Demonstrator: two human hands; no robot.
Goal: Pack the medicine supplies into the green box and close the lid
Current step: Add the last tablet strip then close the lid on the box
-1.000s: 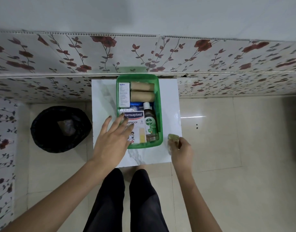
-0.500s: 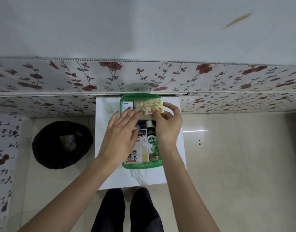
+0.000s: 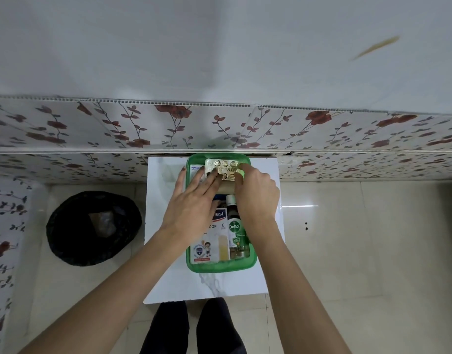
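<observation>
1. Pressing a blister strip of tablets (image 3: 222,169) into the far end of the green box (image 3: 221,266), just above the middle of the frame, is the step in hand. The box sits on a white marble-patterned board (image 3: 214,284) that runs up to the flowered wall panel (image 3: 143,129).
2. The left hand (image 3: 194,208) lies flat with fingers spread, fingertips on the strip's left edge. The right hand (image 3: 255,198) has its fingers curled down onto the strip's right edge; whether it pinches the strip or only pushes on it I cannot tell.
3. Below the hands, toward the frame's centre, the box already holds a plaster carton (image 3: 209,241) and a Dettol bottle (image 3: 236,231) lying side by side, with a white leaflet box (image 3: 195,169) at upper left and what looks like a beige roll (image 3: 226,189) under the strip.
4. To do this well, I would seat the strip level on the items beneath, below the rim, so that nothing rides up.
5. Light, even pressure on both edges seems wise; the foil probably bends easily.
6. No lid can be made out with certainty, so closing is not yet done.
7. A black bin (image 3: 93,227) stands at left, well apart.
</observation>
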